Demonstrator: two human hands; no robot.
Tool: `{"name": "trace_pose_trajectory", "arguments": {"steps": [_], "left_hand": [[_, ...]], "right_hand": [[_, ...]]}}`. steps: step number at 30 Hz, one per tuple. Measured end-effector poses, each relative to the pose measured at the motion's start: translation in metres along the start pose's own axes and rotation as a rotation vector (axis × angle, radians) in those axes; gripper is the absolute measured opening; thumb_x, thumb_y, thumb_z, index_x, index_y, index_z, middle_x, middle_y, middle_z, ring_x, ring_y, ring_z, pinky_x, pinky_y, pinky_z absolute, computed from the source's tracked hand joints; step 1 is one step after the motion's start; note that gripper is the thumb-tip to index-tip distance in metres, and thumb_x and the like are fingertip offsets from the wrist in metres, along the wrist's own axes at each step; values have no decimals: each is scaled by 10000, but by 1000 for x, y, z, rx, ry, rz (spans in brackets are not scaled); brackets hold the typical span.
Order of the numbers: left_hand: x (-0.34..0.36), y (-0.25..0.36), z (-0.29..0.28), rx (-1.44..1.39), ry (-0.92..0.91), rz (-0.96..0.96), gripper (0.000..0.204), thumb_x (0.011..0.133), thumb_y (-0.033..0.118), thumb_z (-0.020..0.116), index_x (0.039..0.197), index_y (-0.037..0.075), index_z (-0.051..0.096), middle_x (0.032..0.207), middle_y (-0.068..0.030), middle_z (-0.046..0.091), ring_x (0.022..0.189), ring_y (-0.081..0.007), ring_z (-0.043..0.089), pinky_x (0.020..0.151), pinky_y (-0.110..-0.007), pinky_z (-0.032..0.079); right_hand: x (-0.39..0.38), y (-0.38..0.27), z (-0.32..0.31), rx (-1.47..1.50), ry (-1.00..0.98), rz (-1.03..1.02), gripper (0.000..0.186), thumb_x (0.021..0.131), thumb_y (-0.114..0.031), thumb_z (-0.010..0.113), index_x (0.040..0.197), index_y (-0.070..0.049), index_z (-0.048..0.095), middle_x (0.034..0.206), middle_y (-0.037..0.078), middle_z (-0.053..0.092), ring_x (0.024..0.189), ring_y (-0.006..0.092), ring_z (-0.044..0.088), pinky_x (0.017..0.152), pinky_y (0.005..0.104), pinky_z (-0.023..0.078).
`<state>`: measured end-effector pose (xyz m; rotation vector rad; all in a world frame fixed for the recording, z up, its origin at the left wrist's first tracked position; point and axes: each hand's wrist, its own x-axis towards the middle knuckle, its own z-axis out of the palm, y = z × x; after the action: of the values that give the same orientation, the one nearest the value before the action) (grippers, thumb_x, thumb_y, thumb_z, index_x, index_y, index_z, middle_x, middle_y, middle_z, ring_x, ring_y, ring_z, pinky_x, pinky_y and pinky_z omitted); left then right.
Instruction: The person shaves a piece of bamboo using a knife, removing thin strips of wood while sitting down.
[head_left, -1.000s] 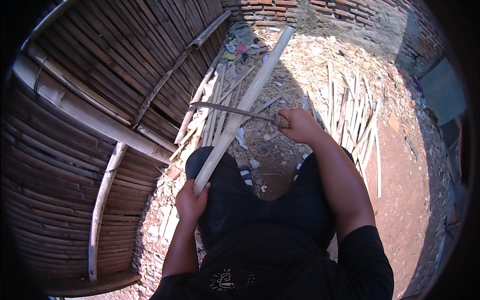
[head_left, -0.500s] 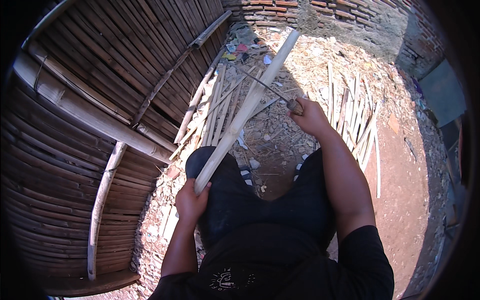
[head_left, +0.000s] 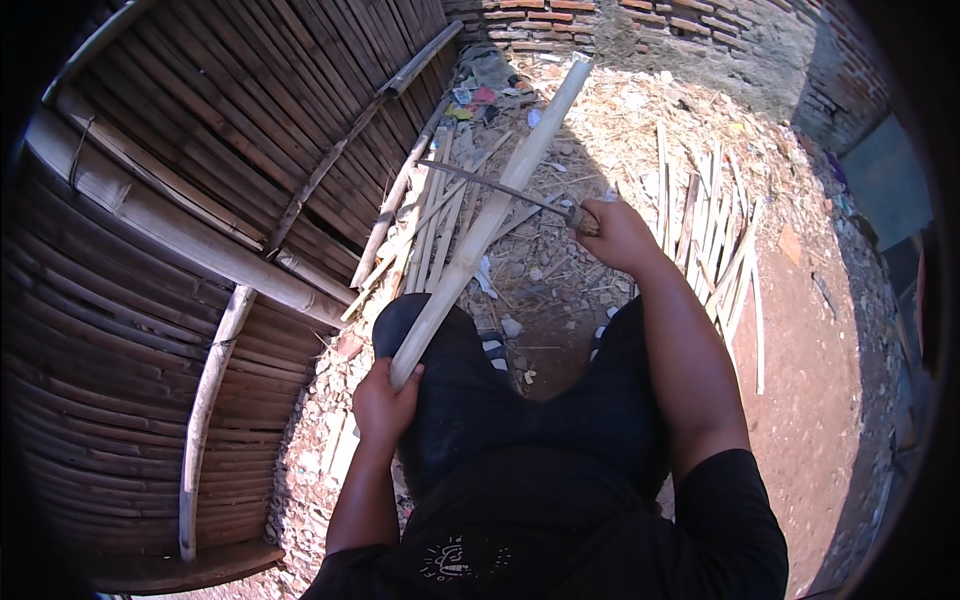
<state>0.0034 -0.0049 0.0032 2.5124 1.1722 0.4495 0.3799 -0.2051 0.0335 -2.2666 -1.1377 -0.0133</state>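
Observation:
A long pale split length of bamboo slants from my left thigh up and away to the right. My left hand is closed around its near end, beside my left knee. In my right hand, the fingers wrap the short handle of a long, thin-bladed knife. The blade points left and lies across the upper half of the bamboo, its tip reaching past the far side. Whether the edge bites into the bamboo cannot be made out.
Bamboo strips lie on the ground left of the held piece, with another pile of strips at the right. A slatted bamboo wall stands close on the left. Beyond the litter-strewn ground rises a brick wall.
The knife has shifted left and slightly nearer along the bamboo, so more blade sticks out past it. My right hand moved a little with it; my left hand keeps its place.

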Motion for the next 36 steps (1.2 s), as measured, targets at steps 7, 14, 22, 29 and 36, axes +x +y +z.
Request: {"name": "trace_pose_trajectory", "arguments": {"steps": [7, 14, 22, 29, 36], "left_hand": [[1, -1, 1, -34, -30, -13, 522, 883, 474, 791, 1098, 11, 685, 851, -248, 728, 819, -438, 729, 738, -502, 565], [1, -5, 0, -28, -44, -36, 546, 882, 480, 793, 1131, 5, 687, 889, -256, 734, 853, -438, 735, 757, -497, 569], [0, -2, 1, -45, -28, -26, 537, 888, 472, 787, 1129, 3, 686, 886, -252, 733, 848, -439, 731, 759, -495, 567], [0, -4, 2, -49, -28, -42, 543, 882, 474, 794, 1134, 5, 687, 892, -249, 736, 853, -435, 732, 761, -493, 567], [0, -4, 2, -45, -23, -45, 532, 880, 475, 796, 1123, 14, 690, 896, -252, 736, 857, -437, 733, 758, -497, 566]], "right_hand": [[-3, 1, -3, 184, -9, 21, 355, 861, -250, 812, 1083, -2, 688, 927, 240, 714, 896, 420, 694, 812, 465, 540], [-3, -24, -4, -29, -374, -165, 350, 857, -308, 794, 1044, -32, 688, 961, 223, 720, 954, 440, 688, 854, 505, 536], [-1, 10, -11, 160, 38, 165, 347, 871, -267, 820, 1061, -12, 683, 881, 191, 709, 834, 339, 688, 798, 450, 526], [-5, -11, -1, 67, -274, -119, 385, 852, -311, 812, 1080, -24, 695, 943, 235, 717, 935, 420, 694, 843, 495, 533], [-2, -7, -9, 50, -206, -11, 443, 859, -357, 812, 1128, -23, 700, 974, 254, 717, 967, 432, 693, 864, 498, 535]]}}
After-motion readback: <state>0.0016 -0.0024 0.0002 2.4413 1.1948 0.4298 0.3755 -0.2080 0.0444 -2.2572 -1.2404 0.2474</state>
